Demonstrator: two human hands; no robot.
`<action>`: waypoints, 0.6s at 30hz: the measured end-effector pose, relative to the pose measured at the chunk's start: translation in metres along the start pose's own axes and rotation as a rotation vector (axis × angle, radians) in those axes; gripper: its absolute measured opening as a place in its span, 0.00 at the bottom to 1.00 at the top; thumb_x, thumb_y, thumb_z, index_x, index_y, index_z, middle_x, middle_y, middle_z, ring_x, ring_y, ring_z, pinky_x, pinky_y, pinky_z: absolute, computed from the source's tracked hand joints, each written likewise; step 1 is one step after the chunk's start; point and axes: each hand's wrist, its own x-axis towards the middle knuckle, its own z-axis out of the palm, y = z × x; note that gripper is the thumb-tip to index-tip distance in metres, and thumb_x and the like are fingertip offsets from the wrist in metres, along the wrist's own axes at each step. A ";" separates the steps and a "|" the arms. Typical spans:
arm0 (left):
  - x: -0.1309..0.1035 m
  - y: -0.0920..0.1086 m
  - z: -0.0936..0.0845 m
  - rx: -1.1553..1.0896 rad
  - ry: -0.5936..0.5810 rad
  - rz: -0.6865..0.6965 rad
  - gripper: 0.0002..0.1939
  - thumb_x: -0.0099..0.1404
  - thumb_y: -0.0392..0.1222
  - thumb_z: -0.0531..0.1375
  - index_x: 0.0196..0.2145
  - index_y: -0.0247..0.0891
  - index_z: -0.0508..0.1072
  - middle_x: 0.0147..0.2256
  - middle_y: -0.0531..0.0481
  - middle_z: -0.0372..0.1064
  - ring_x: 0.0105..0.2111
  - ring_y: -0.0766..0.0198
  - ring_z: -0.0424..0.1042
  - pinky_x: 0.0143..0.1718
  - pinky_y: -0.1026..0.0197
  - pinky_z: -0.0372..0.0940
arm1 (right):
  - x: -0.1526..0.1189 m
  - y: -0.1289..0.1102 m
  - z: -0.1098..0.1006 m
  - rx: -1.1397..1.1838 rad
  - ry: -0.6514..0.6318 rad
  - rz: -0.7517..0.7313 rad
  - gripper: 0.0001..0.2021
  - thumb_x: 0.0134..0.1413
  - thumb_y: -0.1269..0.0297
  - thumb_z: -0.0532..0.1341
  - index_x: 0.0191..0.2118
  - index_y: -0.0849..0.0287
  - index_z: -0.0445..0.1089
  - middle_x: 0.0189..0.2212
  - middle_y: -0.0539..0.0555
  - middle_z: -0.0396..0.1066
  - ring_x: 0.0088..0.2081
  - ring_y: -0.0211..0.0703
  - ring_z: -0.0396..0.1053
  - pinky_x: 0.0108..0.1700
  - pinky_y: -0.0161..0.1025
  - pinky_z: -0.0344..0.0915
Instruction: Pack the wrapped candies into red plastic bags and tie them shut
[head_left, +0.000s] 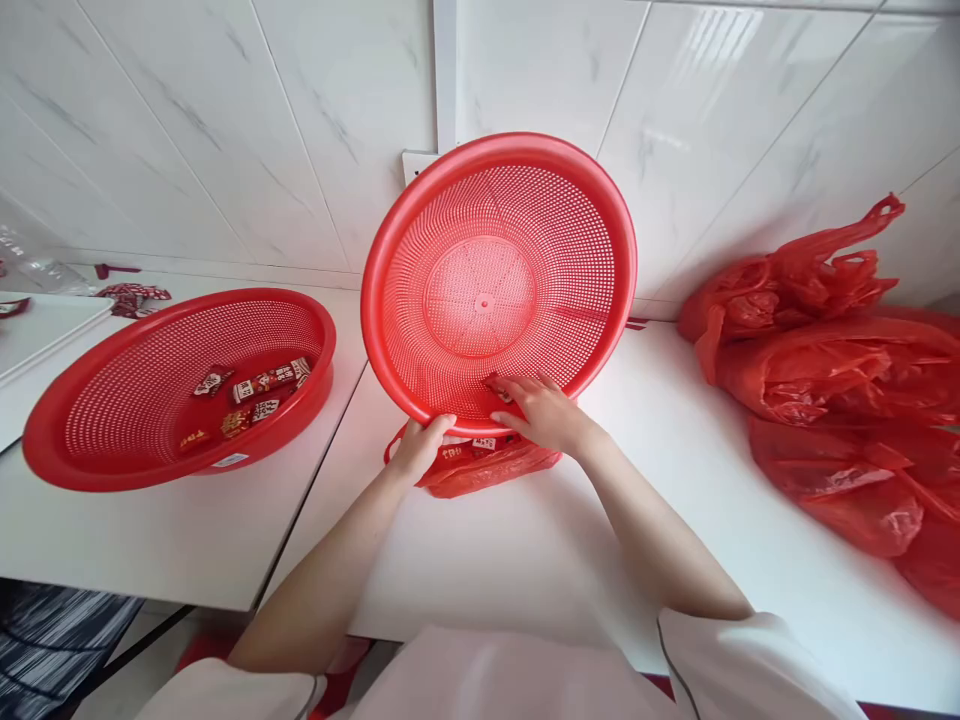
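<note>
A red plastic strainer basket is tilted up on its edge, its mesh inside facing me. My left hand is closed on its lower left rim, thumb on top and fingers hidden below. Inside the basket's lower side, my right hand has its fingers and thumb around a small wrapped snack packet, partly covered by the fingers. Directly under the rim lies an open red plastic bag with several wrapped snack packets showing in its mouth.
A second red basket on the left holds several wrapped packets. Full-looking red plastic bags are piled at the right. White tables meet at a seam, against a tiled wall. A patterned garment shows lower left.
</note>
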 end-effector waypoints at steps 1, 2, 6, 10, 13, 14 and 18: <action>0.000 0.000 -0.001 0.008 -0.017 -0.014 0.13 0.59 0.44 0.62 0.42 0.38 0.72 0.42 0.46 0.74 0.45 0.51 0.74 0.46 0.47 0.72 | -0.001 -0.002 -0.004 0.069 -0.039 -0.039 0.28 0.62 0.48 0.55 0.62 0.57 0.61 0.54 0.62 0.68 0.55 0.53 0.67 0.59 0.55 0.58; 0.001 -0.001 -0.001 0.009 -0.035 -0.025 0.13 0.60 0.44 0.61 0.42 0.38 0.72 0.42 0.46 0.74 0.46 0.51 0.74 0.46 0.47 0.72 | -0.003 -0.004 -0.008 0.132 -0.066 -0.068 0.28 0.60 0.47 0.57 0.61 0.55 0.61 0.52 0.61 0.70 0.52 0.51 0.69 0.55 0.51 0.63; 0.005 0.000 -0.001 -0.058 -0.036 -0.016 0.13 0.59 0.42 0.61 0.43 0.38 0.72 0.40 0.46 0.75 0.45 0.51 0.75 0.48 0.44 0.70 | -0.004 -0.007 -0.015 0.239 -0.054 -0.110 0.27 0.53 0.55 0.66 0.58 0.53 0.66 0.48 0.57 0.71 0.45 0.46 0.72 0.45 0.41 0.69; 0.008 0.002 -0.001 -0.125 -0.030 0.012 0.14 0.59 0.39 0.60 0.44 0.36 0.70 0.42 0.45 0.74 0.45 0.51 0.75 0.50 0.40 0.69 | -0.001 -0.008 -0.013 0.247 0.011 -0.148 0.17 0.59 0.64 0.61 0.54 0.51 0.70 0.46 0.55 0.73 0.44 0.44 0.73 0.45 0.39 0.69; 0.011 0.004 -0.003 -0.128 0.001 0.050 0.13 0.59 0.38 0.60 0.43 0.35 0.70 0.43 0.44 0.73 0.46 0.51 0.74 0.49 0.40 0.69 | -0.002 -0.011 -0.017 0.324 0.060 -0.183 0.15 0.65 0.66 0.54 0.52 0.51 0.73 0.45 0.54 0.74 0.44 0.43 0.73 0.46 0.39 0.68; 0.012 0.005 -0.004 -0.129 0.011 0.055 0.12 0.59 0.38 0.60 0.42 0.35 0.70 0.43 0.44 0.73 0.46 0.51 0.74 0.49 0.40 0.69 | -0.002 -0.012 -0.020 0.368 0.072 -0.189 0.15 0.66 0.65 0.52 0.51 0.52 0.73 0.44 0.54 0.75 0.44 0.43 0.73 0.46 0.39 0.69; 0.014 0.008 -0.005 -0.157 0.035 0.080 0.12 0.58 0.37 0.59 0.41 0.35 0.71 0.43 0.44 0.73 0.46 0.52 0.74 0.49 0.42 0.70 | -0.007 -0.014 -0.032 0.513 0.038 -0.150 0.14 0.66 0.60 0.52 0.44 0.56 0.75 0.38 0.54 0.77 0.37 0.42 0.74 0.42 0.39 0.70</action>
